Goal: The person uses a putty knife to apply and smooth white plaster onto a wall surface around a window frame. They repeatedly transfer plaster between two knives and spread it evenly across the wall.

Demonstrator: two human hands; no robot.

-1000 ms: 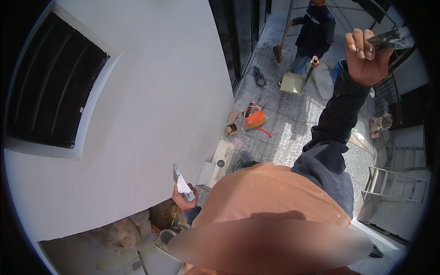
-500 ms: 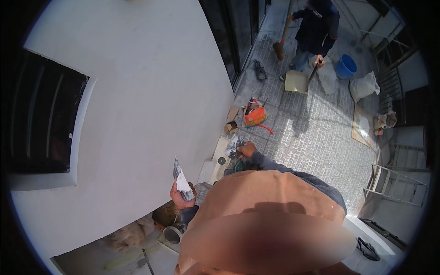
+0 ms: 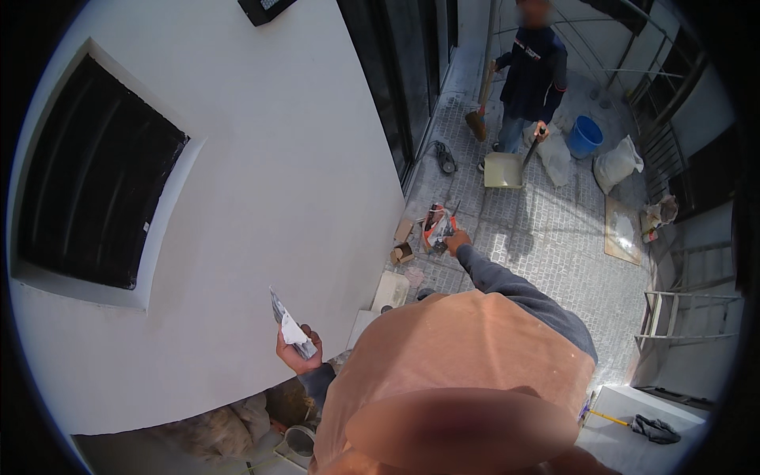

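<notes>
My left hand (image 3: 299, 348) is closed around a putty knife (image 3: 290, 324), its flat metal blade pointing up beside the white wall. White paste lies on the blade. Out ahead, my right hand (image 3: 457, 242) has its fingers bent over the near side of an orange bag (image 3: 432, 218) on the paved floor. Something crumpled and whitish shows at those fingers, too blurred to name. Tools seem to stick out of the bag's top. Small brown cardboard boxes (image 3: 402, 253) sit left of it, near the wall's foot.
A co-worker (image 3: 532, 79) stands ahead with a broom (image 3: 476, 123) and a long-handled dustpan (image 3: 503, 170). Near them are a corded power tool (image 3: 446, 158), a blue bucket (image 3: 586, 136) and white sacks (image 3: 617, 165). A metal ladder (image 3: 685, 317) is at right; a pail (image 3: 301, 440) stands below left.
My right hand has reached forward and right to the orange bag from above the floor by the wall, where it held a crumpled grey-white thing. My left hand keeps the putty knife, now further left.
</notes>
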